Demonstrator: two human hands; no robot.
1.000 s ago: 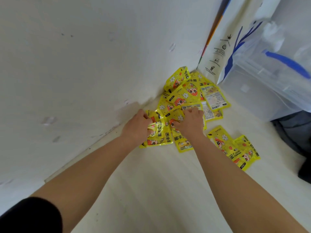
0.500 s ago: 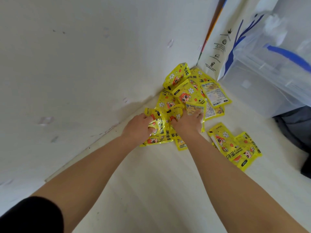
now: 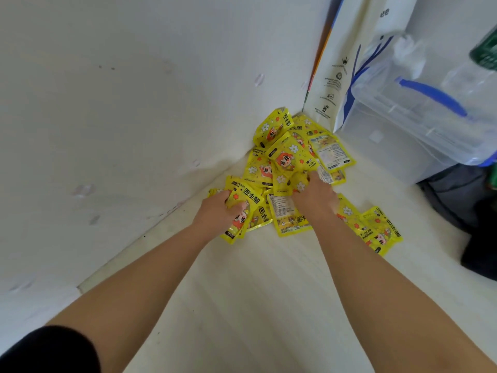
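A pile of yellow hand-warmer packets (image 3: 285, 157) with a cartoon face lies on the pale floor in the corner against the white wall. My left hand (image 3: 217, 211) grips a few packets (image 3: 246, 200) at the pile's near left, thumb curled over the top one. My right hand (image 3: 316, 196) reaches into the middle of the pile; its fingertips are buried among the packets, so its grip is hidden. Two more packets (image 3: 376, 230) lie apart on the floor to the right of my right forearm.
A white printed bag (image 3: 338, 76) leans in the corner. A clear plastic storage box with blue handles (image 3: 419, 117) stands to the right of the pile. Dark fabric (image 3: 462, 200) lies on the floor at the right edge.
My left hand has drawn a small stack of packets up and toward me. My right hand has shifted right and deeper into the pile, uncovering a face-down packet.
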